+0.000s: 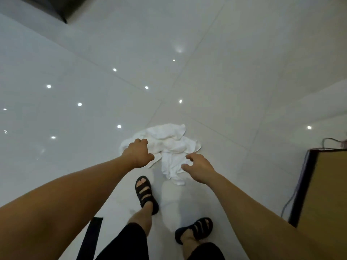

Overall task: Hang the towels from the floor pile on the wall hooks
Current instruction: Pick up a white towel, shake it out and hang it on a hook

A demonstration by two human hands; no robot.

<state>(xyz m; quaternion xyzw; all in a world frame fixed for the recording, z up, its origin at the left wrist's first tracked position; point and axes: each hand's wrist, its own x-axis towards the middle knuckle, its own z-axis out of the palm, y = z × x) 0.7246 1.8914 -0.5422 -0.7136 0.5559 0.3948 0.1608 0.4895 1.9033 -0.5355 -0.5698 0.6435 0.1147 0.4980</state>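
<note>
A person bent over a crumpled pile of white towels (pixel 169 145) on a glossy tiled floor (pixel 93 109), both bare arms stretched down toward it, apparently to lift the first towel for hanging. The left hand (pixel 138 153) hovered at the pile's left edge, knuckles up and fingers curled under; whether they had already caught cloth could not be told from this angle. The right hand (pixel 200 170) hung over the pile's near right side with fingers loosely spread, holding nothing, seemingly ready to gather a second fold.

The person's feet, in black sandals, stood just short of the pile, the left sandal (pixel 145 194) nearest it and the right sandal (pixel 195 229) farther back. A wooden cabinet with a dark edge (pixel 326 194) stood well to the right of the pile, a thin cable (pixel 293 196) trailing down beside it. A black strap (pixel 92 239) dangled near the person's left leg. Nothing lay between hands and towels. No wall hooks were in view, so the carry remained ahead.
</note>
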